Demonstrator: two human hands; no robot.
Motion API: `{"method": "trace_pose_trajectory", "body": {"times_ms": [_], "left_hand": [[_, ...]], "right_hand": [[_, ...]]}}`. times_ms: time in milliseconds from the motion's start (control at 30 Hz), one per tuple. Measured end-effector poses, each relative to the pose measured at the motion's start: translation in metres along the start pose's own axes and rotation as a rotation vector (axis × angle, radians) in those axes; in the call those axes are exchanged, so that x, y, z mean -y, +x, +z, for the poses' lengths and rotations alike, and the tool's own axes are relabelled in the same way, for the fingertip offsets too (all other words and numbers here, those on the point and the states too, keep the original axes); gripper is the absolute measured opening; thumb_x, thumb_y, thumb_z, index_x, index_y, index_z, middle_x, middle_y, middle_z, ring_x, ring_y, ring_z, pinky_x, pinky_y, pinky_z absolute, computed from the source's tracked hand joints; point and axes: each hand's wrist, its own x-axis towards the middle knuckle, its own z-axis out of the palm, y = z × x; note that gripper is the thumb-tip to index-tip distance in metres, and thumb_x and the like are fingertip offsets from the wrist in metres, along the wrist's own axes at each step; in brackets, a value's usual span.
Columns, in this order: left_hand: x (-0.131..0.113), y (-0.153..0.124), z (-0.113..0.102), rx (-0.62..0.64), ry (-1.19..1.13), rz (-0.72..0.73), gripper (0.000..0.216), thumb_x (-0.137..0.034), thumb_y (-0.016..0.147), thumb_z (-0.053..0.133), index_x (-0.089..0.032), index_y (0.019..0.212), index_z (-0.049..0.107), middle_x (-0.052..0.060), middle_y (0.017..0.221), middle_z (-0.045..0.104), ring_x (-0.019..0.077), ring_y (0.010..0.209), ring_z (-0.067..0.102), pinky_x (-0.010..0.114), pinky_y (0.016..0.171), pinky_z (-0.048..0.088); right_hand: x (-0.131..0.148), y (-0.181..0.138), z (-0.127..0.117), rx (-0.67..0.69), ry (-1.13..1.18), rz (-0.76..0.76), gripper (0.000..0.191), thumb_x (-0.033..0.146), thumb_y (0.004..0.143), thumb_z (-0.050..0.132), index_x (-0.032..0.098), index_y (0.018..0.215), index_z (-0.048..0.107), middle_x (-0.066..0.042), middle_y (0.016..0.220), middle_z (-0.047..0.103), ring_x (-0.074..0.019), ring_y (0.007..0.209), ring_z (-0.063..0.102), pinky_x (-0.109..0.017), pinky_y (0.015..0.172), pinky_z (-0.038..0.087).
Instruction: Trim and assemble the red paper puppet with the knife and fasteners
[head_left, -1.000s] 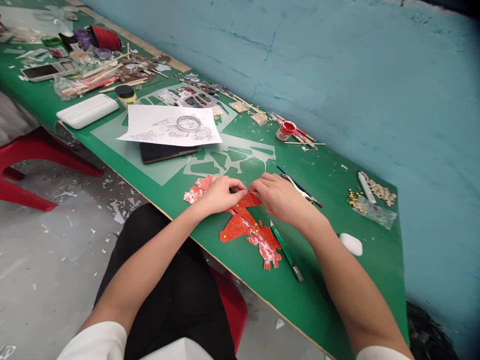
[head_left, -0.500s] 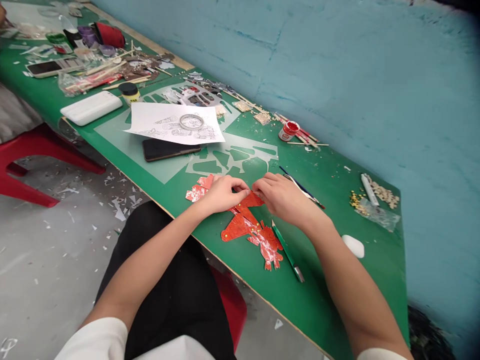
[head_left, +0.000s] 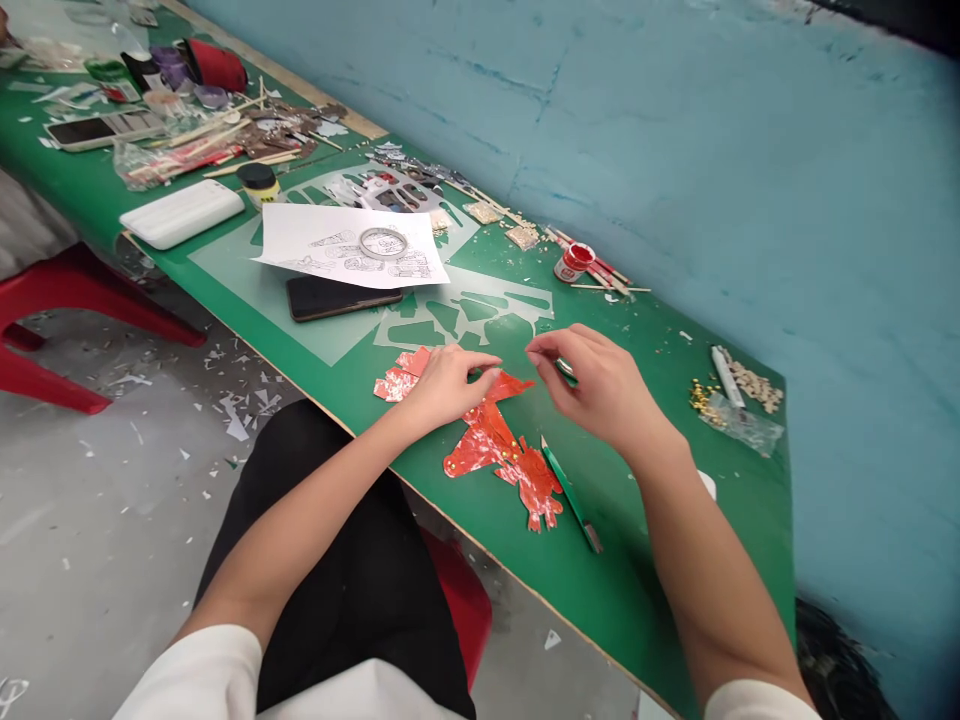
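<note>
A flat red jointed paper figure (head_left: 484, 440) with small gold-coloured fasteners lies on the green table. Over its upper part rests my left hand (head_left: 450, 388), index finger stretched out and thumb a little apart, touching the red pieces. My right hand (head_left: 592, 385) is raised just right of the figure, thumb and index fingertips brought together. Whatever may be between those fingertips is too small to make out. A green-handled craft knife (head_left: 571, 495) lies beside the figure. Part of another tool shows behind my right hand, mostly hidden.
Beyond my hands are a cut-out translucent sheet (head_left: 480, 310), a dark phone (head_left: 341, 298), a drawing sheet (head_left: 300, 235) with a tape roll (head_left: 384, 243), and an open red paint jar (head_left: 574, 262). Gold fasteners (head_left: 703, 400) and a white tube (head_left: 726, 375) lie at right, near the wall.
My right hand has pulled away from my left hand and the figure, up and to the right. My left thumb and index finger have spread slightly apart.
</note>
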Motion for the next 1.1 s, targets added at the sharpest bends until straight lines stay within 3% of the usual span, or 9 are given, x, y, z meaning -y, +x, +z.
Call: {"method": "trace_pose_trajectory", "body": {"times_ms": [67,133,200,267,367,467,800,933,1100], "left_hand": [[-0.002,-0.001,-0.002,-0.026,0.058,0.022,0.033,-0.03,0.101,0.058,-0.024,0.13,0.073,0.005,0.125,0.077,0.0286,0.12,0.061,0.046,0.111,0.045],[-0.006,-0.005,-0.01,-0.047,0.116,0.026,0.036,-0.027,0.102,0.055,-0.024,0.136,0.068,0.006,0.138,0.071,0.0289,0.128,0.057,0.045,0.112,0.044],[-0.012,-0.014,-0.022,-0.049,0.179,-0.005,0.034,-0.025,0.103,0.05,-0.023,0.131,0.068,0.007,0.128,0.074,0.0278,0.119,0.063,0.041,0.104,0.047],[-0.017,-0.029,-0.035,-0.015,0.253,-0.062,0.027,-0.027,0.101,0.051,-0.022,0.115,0.073,0.008,0.101,0.078,0.0275,0.097,0.07,0.039,0.09,0.05],[-0.02,-0.055,-0.048,0.084,0.355,-0.125,0.019,-0.036,0.091,0.066,-0.02,0.084,0.072,0.008,0.073,0.071,0.0288,0.075,0.069,0.036,0.074,0.047],[-0.019,-0.069,-0.049,0.189,0.392,-0.132,0.027,-0.041,0.081,0.077,-0.02,0.07,0.065,0.007,0.065,0.068,0.0297,0.069,0.068,0.034,0.066,0.042],[-0.022,-0.064,-0.039,0.338,0.36,-0.096,0.021,-0.034,0.088,0.072,-0.021,0.105,0.074,0.004,0.078,0.076,0.0261,0.071,0.071,0.032,0.066,0.042],[-0.025,-0.065,-0.036,0.365,0.36,-0.104,0.024,-0.038,0.088,0.074,-0.02,0.104,0.074,0.005,0.08,0.076,0.0277,0.075,0.072,0.033,0.067,0.044],[-0.031,-0.067,-0.03,0.397,0.344,-0.129,0.012,-0.032,0.09,0.071,-0.021,0.092,0.075,0.005,0.079,0.076,0.0273,0.077,0.072,0.032,0.067,0.044]], "right_hand": [[0.012,-0.003,-0.003,0.055,0.09,0.026,0.011,0.022,0.106,0.05,0.021,0.109,0.061,-0.005,0.094,0.073,-0.02,0.086,0.064,-0.032,0.078,0.048],[0.021,-0.007,-0.002,0.198,0.142,0.05,0.011,0.02,0.105,0.052,0.022,0.11,0.061,-0.005,0.097,0.072,-0.0201,0.088,0.065,-0.032,0.078,0.049],[0.027,-0.013,0.002,0.349,0.145,0.048,0.014,0.015,0.101,0.053,0.022,0.111,0.061,-0.006,0.102,0.072,-0.0213,0.093,0.067,-0.033,0.08,0.05],[0.029,-0.017,0.01,0.416,0.141,0.021,0.021,0.01,0.096,0.054,0.022,0.113,0.06,-0.007,0.108,0.072,-0.0226,0.098,0.066,-0.033,0.082,0.05],[0.029,-0.019,0.02,0.435,0.134,-0.018,0.026,0.008,0.093,0.055,0.021,0.114,0.06,-0.008,0.107,0.072,-0.0244,0.098,0.065,-0.035,0.082,0.049],[0.029,-0.017,0.026,0.43,0.131,-0.04,0.028,0.01,0.094,0.054,0.019,0.12,0.058,-0.01,0.109,0.071,-0.0259,0.101,0.065,-0.037,0.085,0.049],[0.027,-0.015,0.045,0.454,0.168,-0.078,0.03,0.01,0.089,0.056,0.016,0.118,0.06,-0.008,0.099,0.067,-0.0245,0.094,0.055,-0.036,0.084,0.046],[0.026,-0.015,0.043,0.458,0.205,-0.084,0.022,0.01,0.09,0.055,0.017,0.109,0.062,-0.007,0.097,0.067,-0.0226,0.091,0.054,-0.035,0.083,0.045],[0.025,-0.016,0.043,0.473,0.234,-0.076,0.013,0.015,0.089,0.06,0.018,0.101,0.064,-0.007,0.096,0.064,-0.0232,0.091,0.052,-0.037,0.083,0.044]]}}
